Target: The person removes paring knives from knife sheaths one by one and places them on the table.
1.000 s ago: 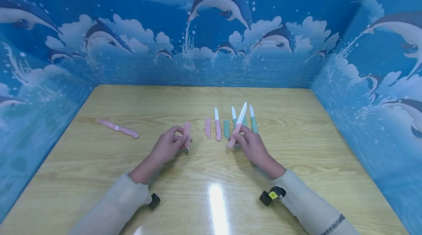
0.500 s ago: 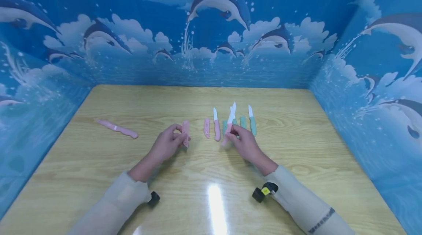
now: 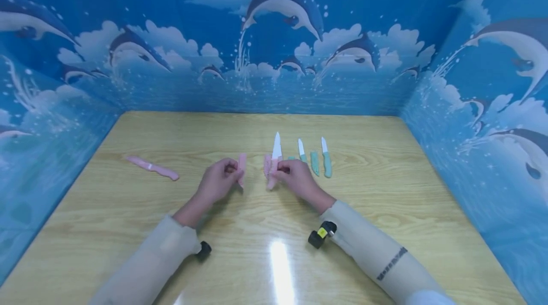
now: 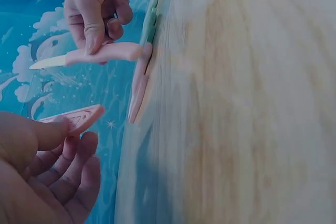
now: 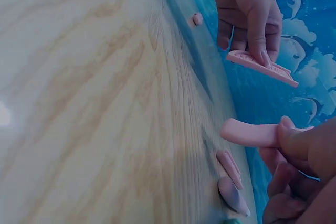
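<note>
My left hand (image 3: pixel 217 180) pinches a pink knife sheath (image 3: pixel 242 164) between thumb and fingers, holding it upright above the table. To its right, my right hand (image 3: pixel 297 179) grips the pink handle (image 4: pixel 110 52) of a knife whose white blade (image 3: pixel 277 145) points up and away. Sheath and knife are apart, with a small gap between them. Beneath the held knife lies a smaller pink sheath (image 3: pixel 267 162); a small pink knife (image 5: pixel 233 195) beside it is largely hidden in the head view.
Right of the hands lie a green-handled knife (image 3: pixel 327 162), a green sheath (image 3: pixel 314 162) and another green knife (image 3: pixel 301 148), partly covered by the right hand. Far left lies a long pink piece (image 3: pixel 151 167) with a pale band. Dolphin-printed walls (image 3: pixel 274 91) enclose the wooden table (image 3: pixel 214 257).
My right hand has moved left with the knife, from over the green knives to over the small pink ones, and the blade now stands straighter. The left hand has barely moved.
</note>
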A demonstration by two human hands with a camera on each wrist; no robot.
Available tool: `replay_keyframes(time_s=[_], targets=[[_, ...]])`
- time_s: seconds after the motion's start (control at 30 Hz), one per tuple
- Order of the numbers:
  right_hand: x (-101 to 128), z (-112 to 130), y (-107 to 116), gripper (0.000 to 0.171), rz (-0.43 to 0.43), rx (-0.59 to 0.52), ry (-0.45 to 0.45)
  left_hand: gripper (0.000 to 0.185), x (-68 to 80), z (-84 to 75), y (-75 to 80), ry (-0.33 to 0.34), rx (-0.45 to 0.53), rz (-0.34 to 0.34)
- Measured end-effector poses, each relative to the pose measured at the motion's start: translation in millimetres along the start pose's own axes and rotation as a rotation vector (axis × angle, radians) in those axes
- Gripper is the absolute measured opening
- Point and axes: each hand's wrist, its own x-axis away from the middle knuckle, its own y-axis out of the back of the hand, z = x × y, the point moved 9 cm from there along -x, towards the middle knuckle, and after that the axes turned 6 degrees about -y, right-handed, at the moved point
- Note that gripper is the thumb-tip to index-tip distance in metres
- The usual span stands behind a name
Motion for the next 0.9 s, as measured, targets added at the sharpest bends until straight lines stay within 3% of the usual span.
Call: replay_keyframes(time_s=[0.23,0.67,0.9], targets=[[-18.7,3.4,-15.2,0.012,0.034,0.011,-0.102,0.020,-15.3,1.6,7.4,-0.009,-0.126,-0.045],[-38.9,10.4,-42.0,0.016,0.079,0.006,-0.241,0.028,-36.1,19.9,4.2,0.144,-0.311,0.090],[-44.0,17.7,-47.9,0.036,0.029,0.070,-0.208,0.047,-39.2,31.7,0.8,0.232,-0.309,0.125]])
